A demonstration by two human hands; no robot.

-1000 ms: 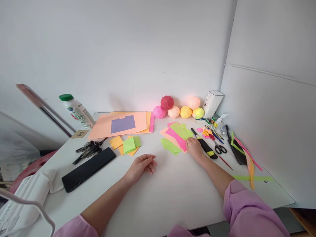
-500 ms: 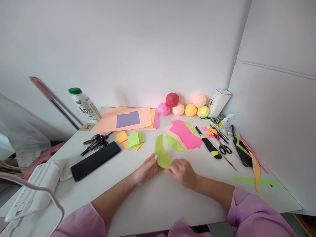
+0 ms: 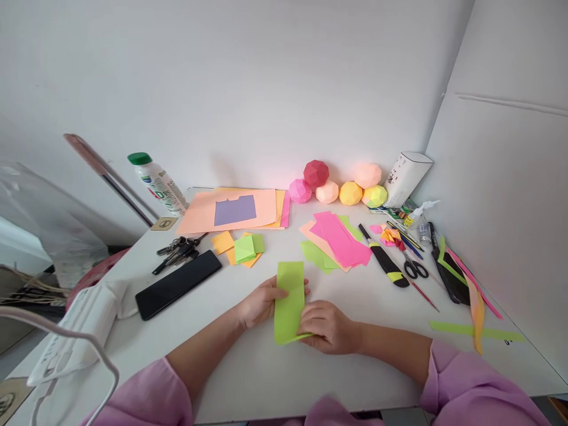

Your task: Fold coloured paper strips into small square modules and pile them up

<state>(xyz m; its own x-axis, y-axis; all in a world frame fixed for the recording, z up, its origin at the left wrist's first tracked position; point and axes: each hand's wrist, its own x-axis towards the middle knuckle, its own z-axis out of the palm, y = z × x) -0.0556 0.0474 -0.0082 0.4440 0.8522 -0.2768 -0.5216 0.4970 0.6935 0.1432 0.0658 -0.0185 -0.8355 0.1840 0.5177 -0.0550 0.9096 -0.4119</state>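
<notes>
A green paper strip (image 3: 290,296) is held upright-lengthwise between both hands above the white table. My left hand (image 3: 261,302) grips its left edge, thumb on the front and fingertips showing past the right edge. At the lower right corner my right hand (image 3: 326,327) pinches the strip, whose bottom edge curls there. Just beyond lie pink paper pieces (image 3: 344,239) over peach and green ones (image 3: 316,255). To the left sit small green paper squares (image 3: 244,249) on orange ones (image 3: 222,242).
Behind are faceted paper balls (image 3: 316,173) and peach sheets (image 3: 199,213) with a purple piece. A utility knife (image 3: 384,260), scissors (image 3: 416,270) and glue bottle (image 3: 417,215) lie right. Left are a black phone-like slab (image 3: 178,284), keys (image 3: 180,251), a bottle (image 3: 160,186) and a white cable (image 3: 95,355).
The green paper strip has gone from a curved, bent shape to nearly flat, facing me, and come slightly closer. The left thumb now lies across its front. The view has shifted slightly.
</notes>
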